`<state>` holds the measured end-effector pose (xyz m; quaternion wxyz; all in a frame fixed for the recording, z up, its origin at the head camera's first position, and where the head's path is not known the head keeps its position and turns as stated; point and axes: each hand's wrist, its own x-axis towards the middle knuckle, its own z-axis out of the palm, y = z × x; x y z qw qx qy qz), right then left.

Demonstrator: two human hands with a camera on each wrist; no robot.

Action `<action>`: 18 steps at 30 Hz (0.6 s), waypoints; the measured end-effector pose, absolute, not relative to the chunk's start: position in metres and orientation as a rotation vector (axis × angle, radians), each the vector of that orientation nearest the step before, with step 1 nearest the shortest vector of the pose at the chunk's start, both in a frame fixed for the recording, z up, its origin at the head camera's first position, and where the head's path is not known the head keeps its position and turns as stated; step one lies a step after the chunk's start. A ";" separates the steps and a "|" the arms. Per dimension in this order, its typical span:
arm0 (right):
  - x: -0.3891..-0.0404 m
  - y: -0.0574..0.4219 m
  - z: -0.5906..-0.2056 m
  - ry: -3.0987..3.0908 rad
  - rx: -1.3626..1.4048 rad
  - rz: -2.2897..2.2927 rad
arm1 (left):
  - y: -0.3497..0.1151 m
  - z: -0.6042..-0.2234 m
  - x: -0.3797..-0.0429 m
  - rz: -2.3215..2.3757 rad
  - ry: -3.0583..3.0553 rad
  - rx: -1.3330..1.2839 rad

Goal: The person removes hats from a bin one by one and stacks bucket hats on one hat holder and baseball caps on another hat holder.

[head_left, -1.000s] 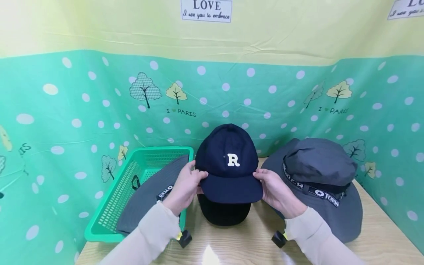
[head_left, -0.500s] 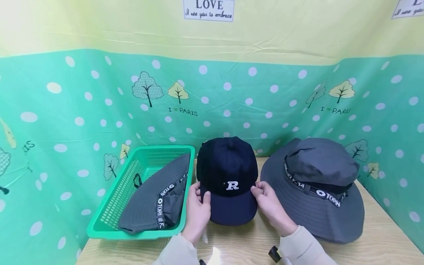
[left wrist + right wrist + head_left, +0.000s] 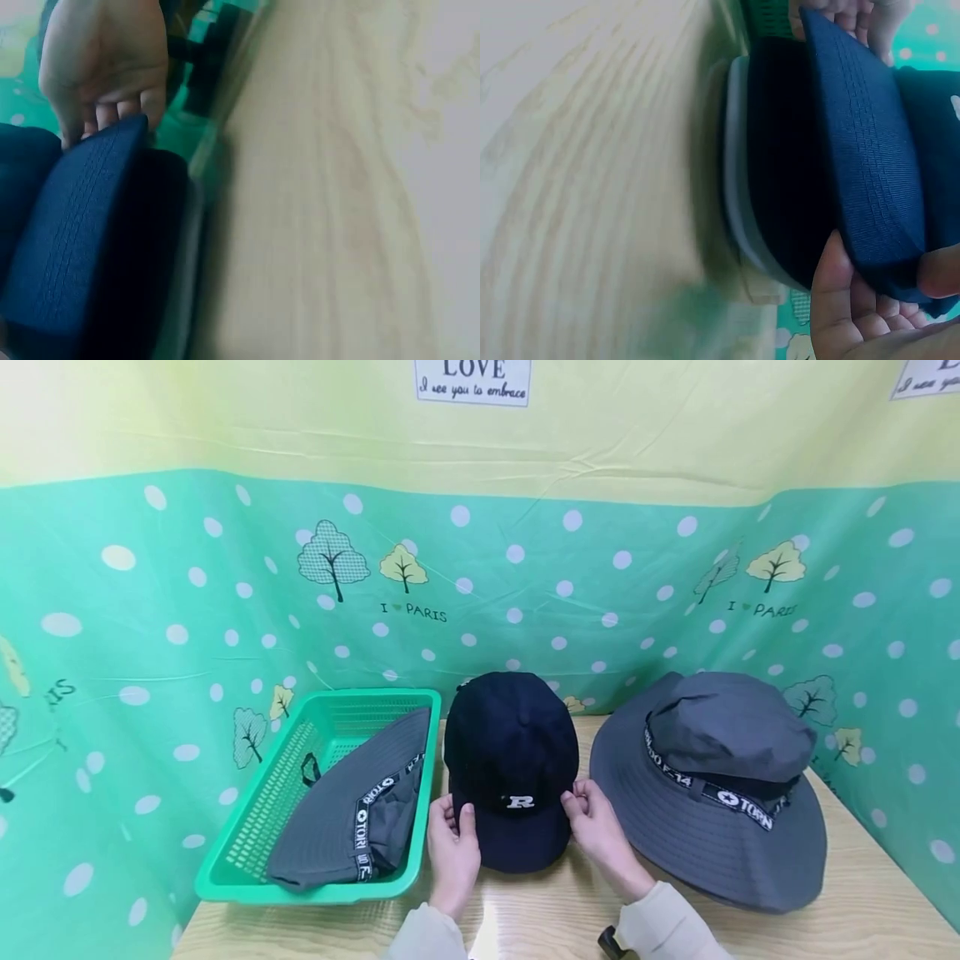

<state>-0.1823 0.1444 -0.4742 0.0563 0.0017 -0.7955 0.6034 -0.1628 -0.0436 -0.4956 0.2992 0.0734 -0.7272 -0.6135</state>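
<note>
A navy baseball cap (image 3: 517, 743) with a white R sits over a stack of caps in the middle of the table, its brim facing me. My left hand (image 3: 453, 856) holds the left side of the brim, thumb up along its edge; in the left wrist view its fingertips go out of sight behind the brim. At the opposite side my right hand (image 3: 600, 835) pinches the brim, the thumb on top and the fingers (image 3: 836, 281) beneath. Under the navy brim, the right wrist view shows a black brim (image 3: 784, 150) and a pale grey one (image 3: 739, 157).
To the left stands a green basket (image 3: 232, 885) with a folded grey bucket hat (image 3: 330, 827) inside. A wide-brimmed grey hat (image 3: 712, 785) lies on the wooden table (image 3: 862, 910) at the right. A polka-dot curtain (image 3: 517, 585) hangs behind.
The navy cap has come down over the black cap below it, and its crown now tips toward me. Both hands have lowered with it.
</note>
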 end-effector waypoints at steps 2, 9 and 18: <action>-0.184 0.145 -0.479 -2.409 0.008 1.837 | -0.045 -0.501 -0.163 -1.648 -1.923 0.186; -0.189 0.145 -0.495 -2.435 0.004 1.870 | -0.048 -0.516 -0.164 -1.669 -1.920 0.208; -0.191 0.148 -0.501 -2.401 0.017 1.879 | -0.045 -0.518 -0.164 -1.661 -1.921 0.263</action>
